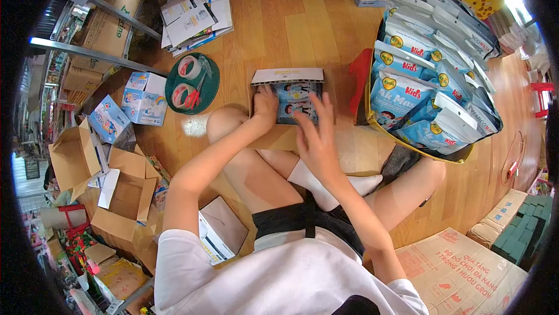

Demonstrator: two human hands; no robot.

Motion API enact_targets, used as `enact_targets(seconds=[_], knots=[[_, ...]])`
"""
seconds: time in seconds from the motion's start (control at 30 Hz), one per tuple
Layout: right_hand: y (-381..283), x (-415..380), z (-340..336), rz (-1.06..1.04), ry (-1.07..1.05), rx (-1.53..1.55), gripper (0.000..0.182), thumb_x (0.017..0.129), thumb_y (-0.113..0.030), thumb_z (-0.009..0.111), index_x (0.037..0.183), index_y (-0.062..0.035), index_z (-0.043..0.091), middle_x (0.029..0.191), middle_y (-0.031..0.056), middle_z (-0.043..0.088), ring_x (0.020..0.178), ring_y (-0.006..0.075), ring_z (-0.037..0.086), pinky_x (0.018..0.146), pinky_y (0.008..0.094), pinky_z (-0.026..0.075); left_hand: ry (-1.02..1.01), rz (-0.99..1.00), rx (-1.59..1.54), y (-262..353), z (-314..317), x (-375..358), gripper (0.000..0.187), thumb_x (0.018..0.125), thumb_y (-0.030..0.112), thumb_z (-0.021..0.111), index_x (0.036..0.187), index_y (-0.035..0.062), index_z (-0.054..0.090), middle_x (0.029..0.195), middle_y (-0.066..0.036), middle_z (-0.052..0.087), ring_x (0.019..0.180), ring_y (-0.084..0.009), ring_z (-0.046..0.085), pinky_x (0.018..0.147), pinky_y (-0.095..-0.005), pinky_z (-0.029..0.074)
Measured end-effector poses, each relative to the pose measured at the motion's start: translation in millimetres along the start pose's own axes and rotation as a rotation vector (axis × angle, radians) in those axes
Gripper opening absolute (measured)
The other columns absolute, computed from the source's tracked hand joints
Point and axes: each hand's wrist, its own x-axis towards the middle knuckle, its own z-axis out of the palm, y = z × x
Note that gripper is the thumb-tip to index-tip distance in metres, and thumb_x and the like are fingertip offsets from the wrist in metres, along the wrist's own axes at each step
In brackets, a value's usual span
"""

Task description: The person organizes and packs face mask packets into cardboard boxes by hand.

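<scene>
Open box [287, 74] sat on the wooden floor [279, 18], just beyond the person's crossed legs, its pale flap raised along the far side. Inside lay blue packs [294, 91] printed with cartoon figures, in two rows, one nearer the person.

Left hand [265, 105] reached over the box's left side, fingers bent down beside the packs. Tips hidden; could not tell whether they gripped anything. Right hand [317, 131] hung over the near right part, fingers spread apart, nothing seen in them.

Step in hand, by my reading: handling the packs inside the box. Any move there called for light fingers, the gap by the left wall looking narrow and the printed wraps thin.

Left of the box: green tray [211, 89] with rolls of tape; farther left, small blue-and-white cartons [152, 105]. Right of it: yellow-rimmed container [442, 158], crowded with "Kids" pouches [402, 96]. Toward the person, to the left: brown carton [119, 222], flaps open.
</scene>
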Motion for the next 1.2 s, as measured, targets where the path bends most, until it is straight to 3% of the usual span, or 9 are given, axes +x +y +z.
enact_targets(seconds=[0.07,0.23,0.43,0.63,0.73,0.87,1.03,1.13,1.2], knots=[[1.1,-1.9,5.0,-0.033,-0.086,0.036,0.031,0.078,0.004,0.062,0.109,-0.0002,0.059,0.134,0.0198,0.045,0.131,0.0437,0.036,0.107,0.0526,0.033,-0.042,-0.009,0.021,0.2,-2.1,2.5,0.031,0.087,0.015,0.056,0.114,0.0051,0.065,0.133,-0.016,0.047,0.116,-0.0264,0.048,0.077,-0.0254,0.050],[21.5,-25.9,22.5,-0.035,-0.241,-0.054,0.023,0.081,-0.002,0.061,0.104,-0.0011,0.061,0.128,0.0170,0.050,0.125,0.0371,0.044,0.108,0.0520,0.032,0.027,-0.115,0.152,3.1,2.0,-2.8,0.028,0.085,0.013,0.056,0.110,0.0045,0.068,0.125,-0.017,0.054,0.108,-0.0258,0.055,0.076,-0.0253,0.051],[37.2,-38.8,30.4,0.023,-0.271,-0.051,0.021,0.082,-0.005,0.060,0.102,-0.0019,0.061,0.126,0.0158,0.051,0.124,0.0356,0.044,0.109,0.0494,0.032,-0.008,-0.116,-0.069,1.4,8.2,6.2,0.023,0.084,0.012,0.059,0.103,0.0079,0.071,0.125,-0.020,0.053,0.108,-0.0292,0.056,0.073,-0.0279,0.052],[37.6,-37.0,28.9,0.017,-0.312,-0.066,0.029,0.081,-0.011,0.063,0.109,-0.0031,0.059,0.128,0.0169,0.050,0.126,0.0363,0.042,0.111,0.0496,0.029,-0.040,0.109,-0.140,-4.4,8.0,7.2,0.015,0.080,0.011,0.064,0.093,0.0110,0.071,0.097,-0.013,0.067,0.092,-0.0213,0.066,0.071,-0.0297,0.053],[35.7,-35.7,25.8,-0.013,-0.331,-0.085,0.039,0.081,-0.020,0.065,0.116,-0.0043,0.057,0.130,0.0174,0.048,0.128,0.0362,0.040,0.112,0.0499,0.025,0.049,0.088,-0.227,-10.8,6.4,2.6,0.016,0.073,0.009,0.069,0.088,0.0108,0.069,0.085,-0.011,0.069,0.084,-0.0222,0.069,0.071,-0.0327,0.054],[40.5,-34.2,28.0,-0.038,-0.374,-0.145,0.052,0.080,-0.030,0.068,0.124,-0.0057,0.054,0.134,0.0173,0.046,0.129,0.0361,0.037,0.114,0.0511,0.021,0.139,0.120,-0.471,-32.3,8.8,-2.8,0.016,0.065,0.007,0.071,0.080,0.0042,0.067,0.085,-0.016,0.067,0.084,-0.0335,0.066,0.072,-0.0384,0.054],[45.1,-27.6,35.5,0.022,-0.396,-0.111,0.052,0.079,-0.025,0.070,0.124,-0.0046,0.054,0.133,0.0173,0.044,0.129,0.0366,0.037,0.113,0.0527,0.022,0.240,0.140,-0.805,-55.6,-6.8,-19.6,0.014,0.065,0.008,0.071,0.072,-0.0012,0.062,0.079,-0.021,0.064,0.081,-0.0419,0.062,0.068,-0.0435,0.051],[44.6,-25.5,33.4,0.048,-0.361,-0.058,0.048,0.078,-0.020,0.070,0.121,-0.0037,0.057,0.132,0.0182,0.042,0.129,0.0385,0.037,0.112,0.0532,0.025,0.442,0.074,-1.043,-74.3,-45.6,-45.1,0.016,0.068,0.008,0.071,0.070,-0.0015,0.058,0.072,-0.016,0.061,0.072,-0.0330,0.063,0.062,-0.0396,0.048],[43.7,-25.3,32.9,0.048,-0.338,-0.040,0.044,0.079,-0.017,0.070,0.119,-0.0034,0.058,0.131,0.0189,0.042,0.128,0.0399,0.036,0.111,0.0532,0.026,0.409,0.076,-1.266,-89.9,-56.1,-52.5,0.016,0.071,0.006,0.070,0.070,-0.0013,0.055,0.072,-0.012,0.058,0.068,-0.0243,0.060,0.061,-0.0345,0.046]])
